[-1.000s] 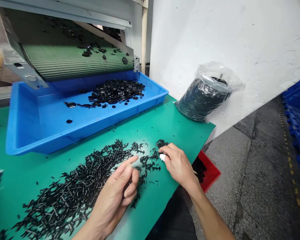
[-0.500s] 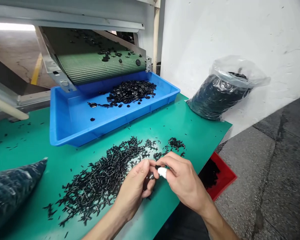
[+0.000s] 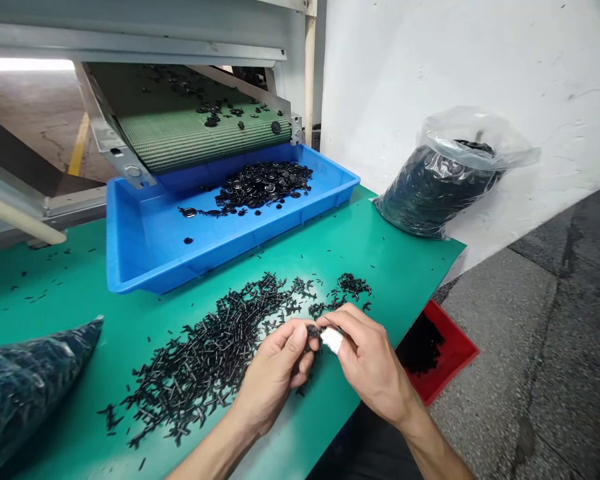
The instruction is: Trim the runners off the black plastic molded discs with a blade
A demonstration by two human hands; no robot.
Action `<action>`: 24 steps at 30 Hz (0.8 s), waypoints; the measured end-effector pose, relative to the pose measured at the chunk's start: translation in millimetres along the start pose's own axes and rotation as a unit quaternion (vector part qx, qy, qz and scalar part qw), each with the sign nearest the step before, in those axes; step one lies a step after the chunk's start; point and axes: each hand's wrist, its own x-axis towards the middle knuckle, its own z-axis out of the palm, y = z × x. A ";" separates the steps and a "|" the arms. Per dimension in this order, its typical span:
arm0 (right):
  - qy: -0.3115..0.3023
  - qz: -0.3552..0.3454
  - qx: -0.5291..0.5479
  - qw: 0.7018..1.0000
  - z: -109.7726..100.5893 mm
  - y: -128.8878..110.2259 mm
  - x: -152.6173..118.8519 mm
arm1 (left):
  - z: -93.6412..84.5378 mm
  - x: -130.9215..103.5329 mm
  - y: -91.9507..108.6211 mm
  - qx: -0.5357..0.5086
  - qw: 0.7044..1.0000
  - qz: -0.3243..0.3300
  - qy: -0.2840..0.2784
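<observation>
- Black plastic piece (image 3: pixel 313 331), small: its long axis and pointing direction are too small for me to read.
- Position: pinched at left hand's (image 3: pixel 276 367) thumb and fingertips, above green tabletop (image 3: pixel 325 407).
- Right hand (image 3: pixel 373 363): fingertips beside it; grip, I cannot tell.

Light strip (image 3: pixel 25 64) upper left blown out. Conveyor belt (image 3: pixel 155 127) shaded toward back. Pale sheen on green tabletop (image 3: pixel 280 453), glare on plastic bag (image 3: pixel 430 190). Black pieces (image 3: pixel 200 360) lose detail. Wide-angle stretch at edges.

Factory or workshop floor: green conveyor belt (image 3: pixel 195 133) above blue tray (image 3: pixel 220 243) of black parts, green-topped counter (image 3: pixel 380 247), red bin (image 3: pixel 453 357), speckled hard floor (image 3: pixel 500 313).
</observation>
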 end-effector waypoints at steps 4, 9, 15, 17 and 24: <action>-0.036 0.015 0.013 0.999 0.6 -6.9 3.0 | -3.5 0.2 -4.7 0.034 0.999 -0.002 -0.018; -0.003 0.002 0.007 1.000 8.2 -5.5 1.8 | -3.8 -0.1 -5.3 0.019 1.000 0.003 0.010; 0.000 -0.015 -0.081 0.997 6.3 -6.3 -6.2 | -1.8 -1.3 -1.5 0.011 1.000 0.014 0.023; -0.014 -0.016 -0.132 0.991 5.7 -7.5 -8.7 | -0.3 -1.0 -1.1 0.011 0.999 0.017 0.036; 0.005 0.007 -0.128 0.992 16.6 13.0 1.6 | 4.3 0.2 3.5 -0.022 0.994 0.065 0.086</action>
